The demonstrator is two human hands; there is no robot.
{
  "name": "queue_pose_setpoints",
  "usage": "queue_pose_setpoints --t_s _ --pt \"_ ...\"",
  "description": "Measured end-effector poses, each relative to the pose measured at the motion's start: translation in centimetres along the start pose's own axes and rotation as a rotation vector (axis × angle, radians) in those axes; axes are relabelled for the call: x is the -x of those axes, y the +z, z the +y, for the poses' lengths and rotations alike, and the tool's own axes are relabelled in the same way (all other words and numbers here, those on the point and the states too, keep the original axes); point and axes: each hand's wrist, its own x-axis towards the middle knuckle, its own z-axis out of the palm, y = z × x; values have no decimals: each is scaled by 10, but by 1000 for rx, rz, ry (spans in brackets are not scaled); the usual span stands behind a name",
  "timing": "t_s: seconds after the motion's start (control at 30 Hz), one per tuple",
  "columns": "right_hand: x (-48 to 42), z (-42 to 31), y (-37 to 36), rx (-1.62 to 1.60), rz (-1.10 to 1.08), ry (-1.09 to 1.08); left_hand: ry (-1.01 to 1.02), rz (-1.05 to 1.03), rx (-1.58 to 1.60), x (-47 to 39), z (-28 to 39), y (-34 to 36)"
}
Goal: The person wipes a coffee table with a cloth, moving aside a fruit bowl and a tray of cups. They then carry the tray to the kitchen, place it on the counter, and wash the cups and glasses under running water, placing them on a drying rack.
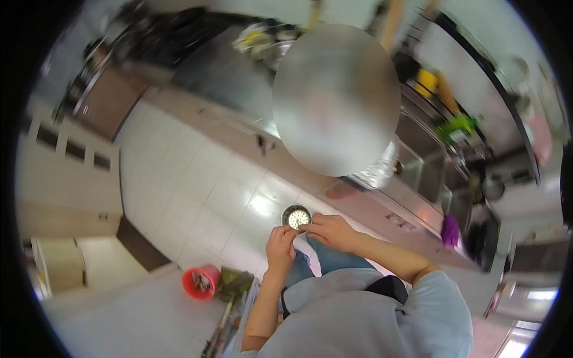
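Between my hands is a small round metal strainer (297, 218), probably a sink basket. It has a dark wall and a pale bottom with many holes. It is out in front of my body, above the tiled floor. My left hand (280, 247) pinches its near left edge with thumb and fingers. At the near right edge, my right hand (332, 230) grips the rim, with a fingertip by the holes. My fingers hide part of the near rim.
A light tiled floor (219, 179) spreads below. Ahead run lower cabinets (309, 172) under a steel counter (224, 71), with a sink (407, 134) to the right. A green bottle (456, 129) stands behind the sink. A red bin (199, 286) is at lower left. A blurred oval masks part of the counter.
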Motion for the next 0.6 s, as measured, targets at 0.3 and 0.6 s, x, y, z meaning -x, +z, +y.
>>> queue_pose_setpoints --t_s 0.3,0.6 --pt "195 158 -84 -222 499 725 87 -332 179 -57 123 169" --pt "305 456 -56 -627 383 1270 10 -590 38 -73 182 310"
